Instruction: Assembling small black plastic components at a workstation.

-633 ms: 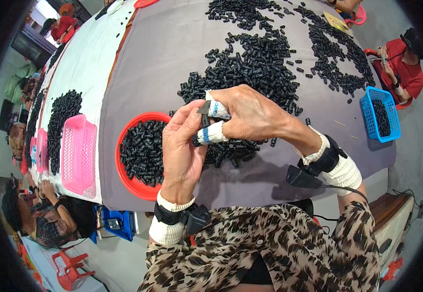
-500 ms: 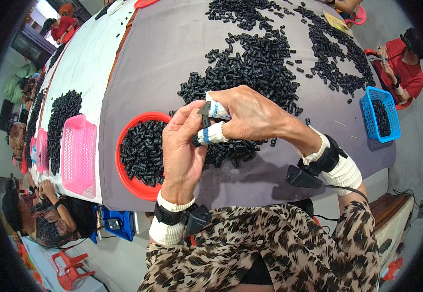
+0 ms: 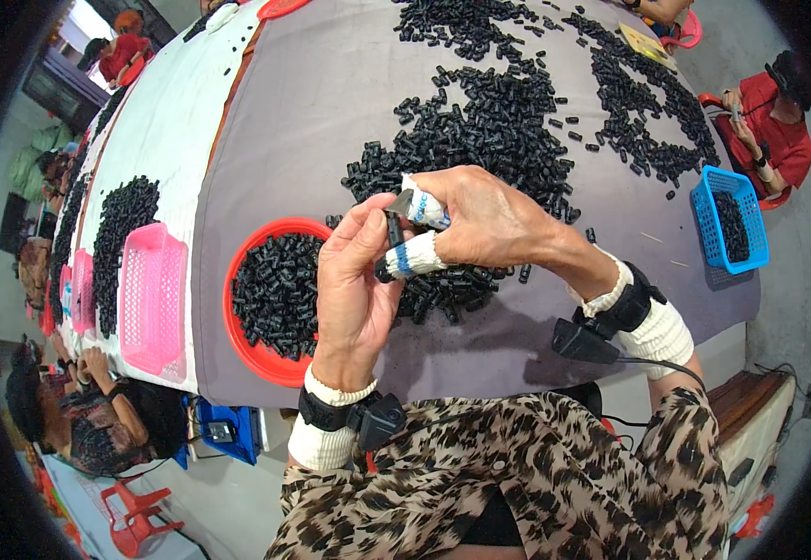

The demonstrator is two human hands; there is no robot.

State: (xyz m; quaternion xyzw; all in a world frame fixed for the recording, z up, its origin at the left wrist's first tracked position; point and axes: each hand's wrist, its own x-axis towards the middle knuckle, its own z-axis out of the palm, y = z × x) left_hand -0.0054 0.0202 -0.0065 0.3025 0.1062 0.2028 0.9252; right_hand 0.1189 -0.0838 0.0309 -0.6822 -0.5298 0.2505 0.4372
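Note:
My left hand (image 3: 354,294) is closed, pinching a small black cylindrical plastic part (image 3: 393,230) between thumb and fingers. My right hand (image 3: 499,213) meets it from the right, gripping a short grey metal blade (image 3: 404,201) at the thumb. A white wrap (image 3: 427,211) covers that thumb, and a white knitted finger sleeve (image 3: 417,257) with a blue band covers a finger below. The blade sits close to the upper end of the part; whether they touch, I cannot tell. Beneath and beyond my hands spreads a big pile of similar black parts (image 3: 461,140).
Left of my hands stands a round red tray (image 3: 231,308) heaped with black parts. Farther left is a pink basket (image 3: 152,345); a blue basket (image 3: 751,252) holding parts is at the right table edge. Co-workers sit at both sides. Cables run from my wrist devices.
Both hands have shifted slightly to the right. The blade has tilted and moved a little away from the left fingertips, so more of the black part shows.

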